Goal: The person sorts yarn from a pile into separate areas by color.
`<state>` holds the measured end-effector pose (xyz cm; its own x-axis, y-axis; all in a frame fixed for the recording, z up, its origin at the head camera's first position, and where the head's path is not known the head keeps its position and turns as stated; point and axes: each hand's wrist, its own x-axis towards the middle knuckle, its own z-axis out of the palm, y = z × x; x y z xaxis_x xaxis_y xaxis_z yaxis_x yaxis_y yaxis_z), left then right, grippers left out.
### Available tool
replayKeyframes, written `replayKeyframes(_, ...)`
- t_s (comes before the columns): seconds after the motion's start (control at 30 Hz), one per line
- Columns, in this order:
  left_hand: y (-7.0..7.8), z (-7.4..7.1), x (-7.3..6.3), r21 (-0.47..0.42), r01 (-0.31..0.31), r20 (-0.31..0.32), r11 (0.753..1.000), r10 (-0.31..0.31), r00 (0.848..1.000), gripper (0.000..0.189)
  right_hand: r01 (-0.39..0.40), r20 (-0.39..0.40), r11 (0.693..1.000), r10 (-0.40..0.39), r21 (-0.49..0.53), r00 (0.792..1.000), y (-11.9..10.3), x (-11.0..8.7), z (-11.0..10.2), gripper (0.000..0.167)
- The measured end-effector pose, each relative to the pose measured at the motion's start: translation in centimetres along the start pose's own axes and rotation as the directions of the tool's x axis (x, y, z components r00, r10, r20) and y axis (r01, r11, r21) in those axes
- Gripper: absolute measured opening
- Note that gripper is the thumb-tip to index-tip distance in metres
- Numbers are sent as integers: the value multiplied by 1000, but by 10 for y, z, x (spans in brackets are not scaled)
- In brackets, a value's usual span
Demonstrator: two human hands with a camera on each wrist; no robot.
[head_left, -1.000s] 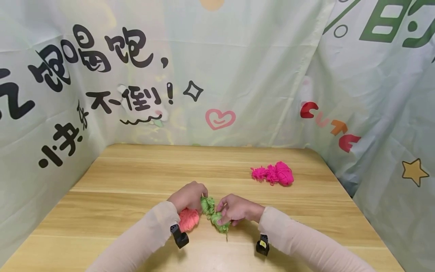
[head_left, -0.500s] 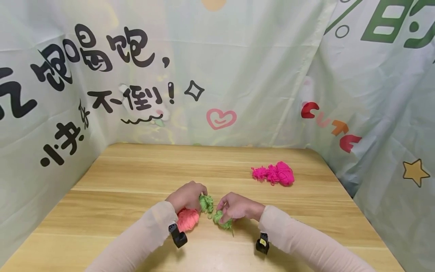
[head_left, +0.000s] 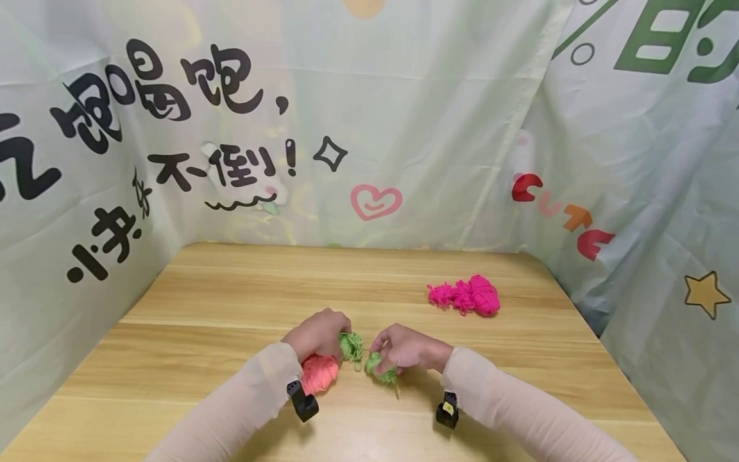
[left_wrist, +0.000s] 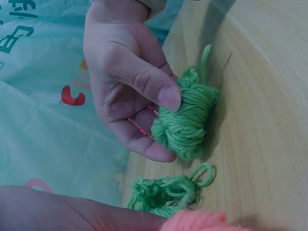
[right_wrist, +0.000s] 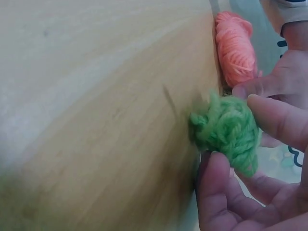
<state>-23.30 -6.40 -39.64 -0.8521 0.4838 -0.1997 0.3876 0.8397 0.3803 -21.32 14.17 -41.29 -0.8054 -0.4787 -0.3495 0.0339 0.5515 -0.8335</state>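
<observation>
In the head view my right hand (head_left: 407, 350) holds a small ball of green yarn (head_left: 381, 371) a little right of centre. Its thumb lies over the windings in the left wrist view, where the green ball (left_wrist: 187, 118) shows a short loose tail. My left hand (head_left: 317, 335) grips a looser tangle of green yarn (head_left: 351, 347); its fingertips are mostly hidden. That tangle (left_wrist: 163, 192) shows loops in the left wrist view. Beside the left wrist lies a salmon-pink skein of yarn (head_left: 320, 373), partly under the hand. Whether a strand joins both green clumps, I cannot tell.
Farther back on the wooden table (head_left: 231, 282) lies a hot-pink skein of yarn (head_left: 467, 296) with a loose, tangled end. Printed cloth (head_left: 450, 128) hangs behind and along both sides of the table. Each wrist carries a black camera mount (head_left: 303, 401).
The green ball has moved right and slightly away from the green tangle, widening the gap between them. My right hand moved with it; the left has hardly shifted.
</observation>
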Motion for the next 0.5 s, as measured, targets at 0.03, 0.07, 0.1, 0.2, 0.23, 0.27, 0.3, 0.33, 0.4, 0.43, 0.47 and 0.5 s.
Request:
replayKeyframes(0.03,0,0,0,2,-1,-3,1000,1,1000,36,2,1,1000,-2,2,1000,0,1,-1,35)
replayKeyframes(0.07,-1,0,0,4,-2,-5,1000,2,1000,36,5,2,1000,-5,5,1000,0,1,-2,35)
replayKeyframes(0.1,-1,1,1,5,-1,-6,1000,1,1000,37,6,2,1000,-6,10,1000,0,1,-3,35)
replayKeyframes(0.2,-1,1,1,11,10,-3,1000,-10,1000,38,5,1,1000,-5,27,1000,0,3,-6,37)
replayKeyframes(0.23,-2,1,2,15,13,-1,1000,-13,1000,39,4,0,999,-4,35,1000,-1,3,-7,37)
replayKeyframes(0.27,-2,1,2,18,17,2,1000,-17,1000,38,2,1,999,-2,40,1000,-1,3,-7,38)
replayKeyframes(0.3,-2,1,2,22,19,4,1000,-19,1000,38,1,1,999,-1,46,1000,-2,3,-8,39)
replayKeyframes(0.33,-2,1,2,25,18,5,1000,-18,1000,37,-1,0,999,1,51,1000,-2,4,-9,39)
replayKeyframes(0.4,-2,1,2,30,12,4,999,-12,1000,36,-1,4,998,1,63,1000,-4,4,-11,41)
replayKeyframes(0.43,-2,1,2,30,10,3,999,-11,1000,36,-1,5,998,1,66,1000,-5,4,-12,41)
replayKeyframes(0.47,-2,1,2,30,8,3,1000,-9,1000,36,-3,6,998,2,68,1000,-6,4,-13,41)
replayKeyframes(0.5,-2,1,2,30,5,4,1000,-5,1000,37,-3,7,997,3,71,1000,-7,4,-13,42)
